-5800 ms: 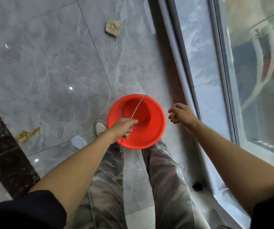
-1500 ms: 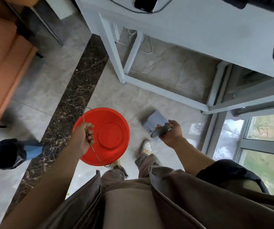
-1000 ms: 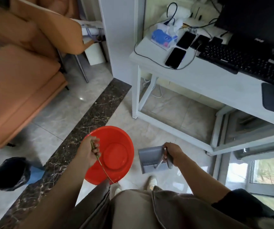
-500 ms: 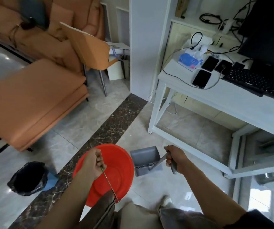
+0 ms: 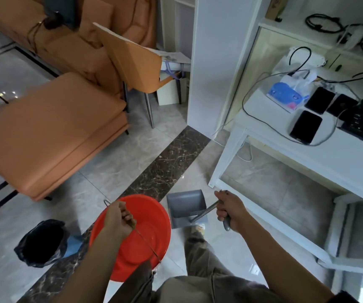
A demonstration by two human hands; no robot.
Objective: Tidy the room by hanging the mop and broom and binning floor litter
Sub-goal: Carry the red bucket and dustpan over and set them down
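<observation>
My left hand point(image 5: 118, 221) grips the thin wire handle of a red bucket point(image 5: 142, 232), which hangs low at the centre of the head view above the floor. My right hand point(image 5: 228, 207) is closed around the grey handle of a grey dustpan point(image 5: 185, 204), which hangs to the right of the bucket with its scoop pointing away from me. A blue bin lined with a black bag point(image 5: 41, 242) stands on the floor at the lower left. No mop or broom is visible.
An orange sofa point(image 5: 49, 132) and an orange chair point(image 5: 136, 66) fill the upper left. A white desk point(image 5: 307, 149) with phones, a tissue pack and cables stands at the right, a white pillar point(image 5: 215, 62) beside it. A dark marble strip point(image 5: 154, 178) crosses the grey tile floor.
I have turned from the window toward the room. My right hand took hold of the dustpan and lifted it. The sofa, desk and bin came into view; the bucket stays in my left hand.
</observation>
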